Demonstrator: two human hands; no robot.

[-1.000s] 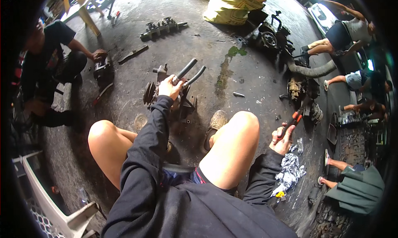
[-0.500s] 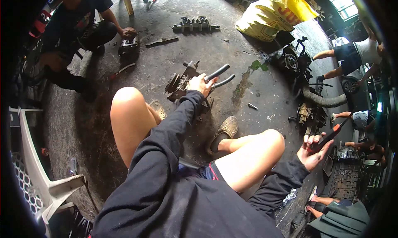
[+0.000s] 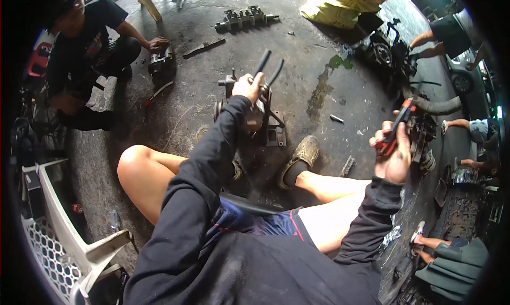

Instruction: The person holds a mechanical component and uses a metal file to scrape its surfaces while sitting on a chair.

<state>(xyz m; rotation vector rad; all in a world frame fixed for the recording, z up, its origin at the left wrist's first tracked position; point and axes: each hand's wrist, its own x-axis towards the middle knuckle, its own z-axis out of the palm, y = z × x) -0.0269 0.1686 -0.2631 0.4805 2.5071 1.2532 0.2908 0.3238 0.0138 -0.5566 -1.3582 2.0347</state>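
On the floor between my feet stands a greasy metal engine part [image 3: 254,120] with a flat bracket [image 3: 275,132] at its right side. Two short black rubber hoses [image 3: 262,60] stick up from its far end. My left hand [image 3: 246,87] is closed around the base of the hoses, and its fingers partly cover where they join the metal. Raised above my right knee, my right hand [image 3: 394,153] grips a red-and-black hand tool [image 3: 401,123], tip pointing up and away. The tool's exact kind is hard to make out.
A person [image 3: 101,50] squats at the far left, one hand on a metal cylinder [image 3: 159,60]. A wire brush [image 3: 204,47], a shaft-like metal assembly [image 3: 247,21] and a yellow sack [image 3: 332,7] lie farther off. Engine parts [image 3: 385,52] stand right; a white plastic chair [image 3: 74,241] is left.
My right hand has moved up and inward with the tool, turning it. The engine part has turned under my left hand, showing its bracket. My knees have spread apart.
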